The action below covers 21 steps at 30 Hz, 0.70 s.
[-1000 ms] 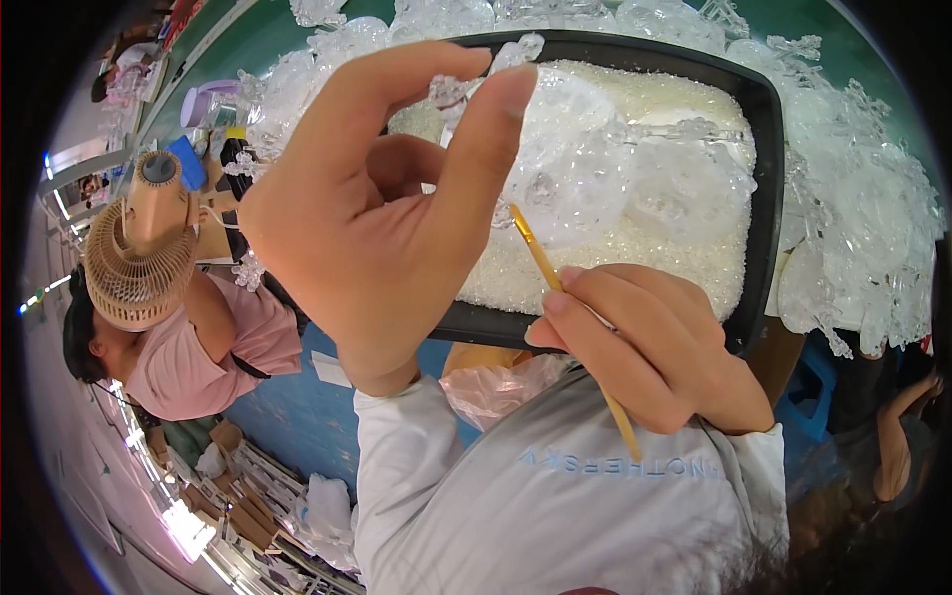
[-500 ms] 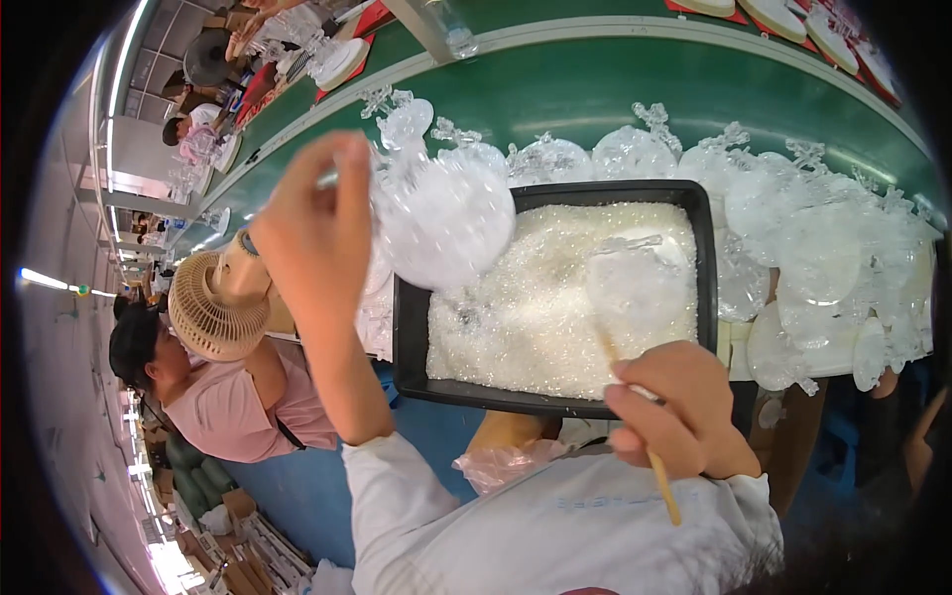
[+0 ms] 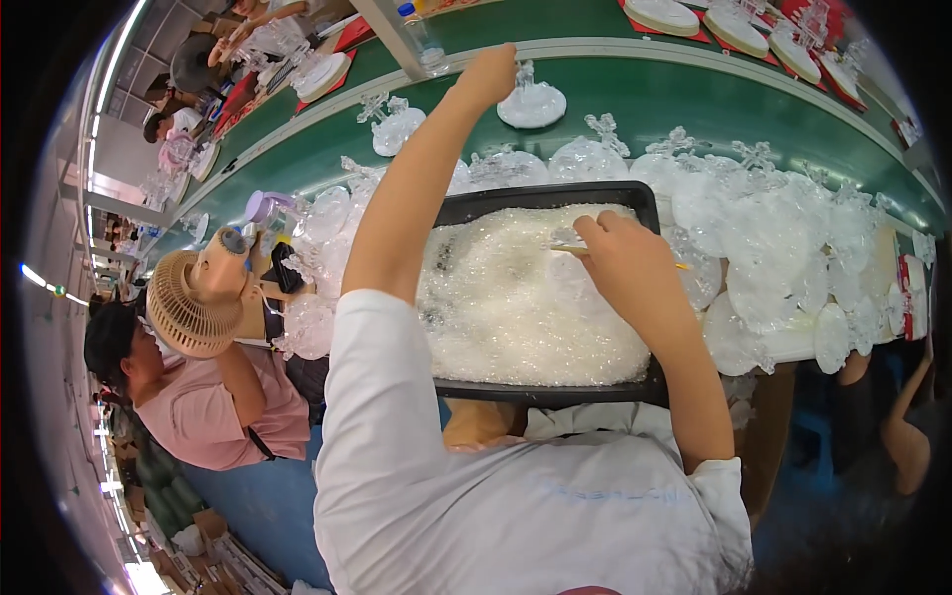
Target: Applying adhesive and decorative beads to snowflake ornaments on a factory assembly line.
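Note:
My left hand (image 3: 491,74) reaches far out over the green belt, fingers closed at the upright part of a clear ornament (image 3: 533,104) on a round white base; its fingertips are partly hidden. The base rests on the belt. My right hand (image 3: 630,263) is over a black tray (image 3: 555,392) and grips a thin wooden stick (image 3: 568,249), held nearly level. Whitish, glittering granules (image 3: 526,307) fill the tray. Under the right fingers lies a pale disc-shaped piece (image 3: 575,278), half hidden by the hand and granules.
Clear snowflake-topped pieces with round bases (image 3: 793,238) crowd the belt edge and right side. One more piece (image 3: 399,129) stands on the belt. At left are a beige fan (image 3: 193,302) and a person in pink (image 3: 218,407). A bottle (image 3: 424,45) stands beyond a post (image 3: 392,35).
My left hand has moved from the tray's left side out to the belt, where the ornament now stands. My right hand has moved from the tray's near edge over the granules, with the stick.

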Each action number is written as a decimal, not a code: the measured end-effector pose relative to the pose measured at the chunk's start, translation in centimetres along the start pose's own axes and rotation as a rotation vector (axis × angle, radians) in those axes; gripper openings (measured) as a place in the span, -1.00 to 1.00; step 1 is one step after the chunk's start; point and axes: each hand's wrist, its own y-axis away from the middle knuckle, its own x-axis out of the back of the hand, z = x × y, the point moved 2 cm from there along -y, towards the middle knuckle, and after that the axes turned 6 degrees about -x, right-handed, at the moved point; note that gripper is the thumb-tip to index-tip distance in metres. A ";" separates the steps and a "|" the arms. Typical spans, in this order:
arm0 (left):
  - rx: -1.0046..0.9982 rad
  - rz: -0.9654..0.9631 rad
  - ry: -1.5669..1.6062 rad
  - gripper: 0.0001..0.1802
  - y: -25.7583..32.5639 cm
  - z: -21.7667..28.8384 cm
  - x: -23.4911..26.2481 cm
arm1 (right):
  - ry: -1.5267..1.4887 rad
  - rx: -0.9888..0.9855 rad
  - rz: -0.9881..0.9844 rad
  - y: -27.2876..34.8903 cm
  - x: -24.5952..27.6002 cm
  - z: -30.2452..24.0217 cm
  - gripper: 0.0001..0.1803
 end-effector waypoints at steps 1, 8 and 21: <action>-0.005 0.065 0.023 -0.62 0.8 1.3 0.9 | 0.023 -0.019 -0.060 -0.1 -0.4 0.5 -0.79; 0.244 -0.345 -0.073 -0.62 21.1 9.0 9.0 | 0.082 -0.005 -0.101 0.3 -1.4 -0.3 -0.89; 0.257 -0.477 0.531 -0.15 29.7 11.4 5.9 | 0.074 0.004 -0.092 0.3 0.4 -2.0 -0.69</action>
